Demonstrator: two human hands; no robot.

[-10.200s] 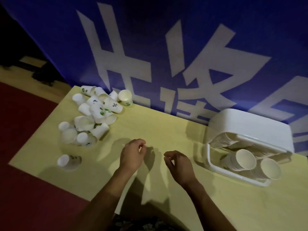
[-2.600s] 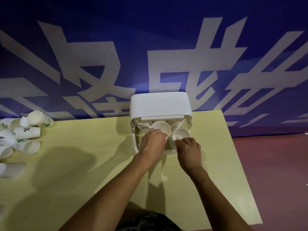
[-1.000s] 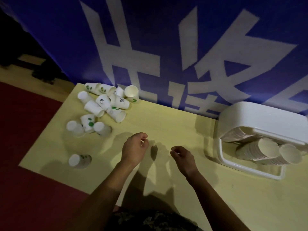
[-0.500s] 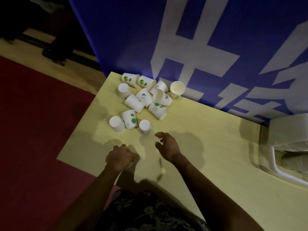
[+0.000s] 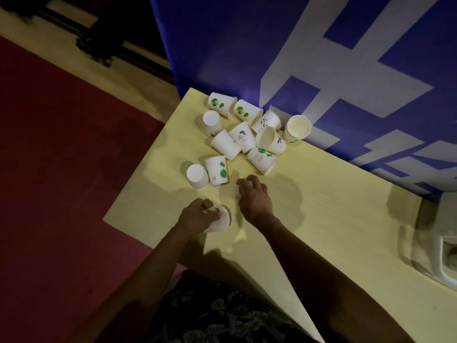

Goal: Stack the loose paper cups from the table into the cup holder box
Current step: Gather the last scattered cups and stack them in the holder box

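Yellow laminate table (image 5: 333,219) is carrying everything, and each place below is given from the heap of loose cups (image 5: 247,134) at its far left corner. Well off to the heap's right, at the frame edge, the white cup holder box (image 5: 445,256) is showing only a blurred corner, so I cannot tell what is lying in it. Behind the heap a blue banner (image 5: 321,58) is hanging. Most cups in the heap are lying tipped and leaning on one another; one cup (image 5: 298,127) at its right end is showing an empty mouth, and none appears to hold anything.

Nearer the person than the heap, the left hand (image 5: 195,216) is gripping a paper cup (image 5: 220,220), fingers curled round its wall. Just beside it, the right hand (image 5: 254,194) is reaching down with curled fingers over something pale and blurred; I cannot tell whether it is gripping a cup.

Two risks seem likely. Thin paper walls could be crushed by squeezing too hard, and a dented cup would not nest cleanly. The right hand is also working close to an upside-down cup (image 5: 197,176) and a green-spotted cup (image 5: 217,169), so a careless sweep could be knocking these toward the table's edge.
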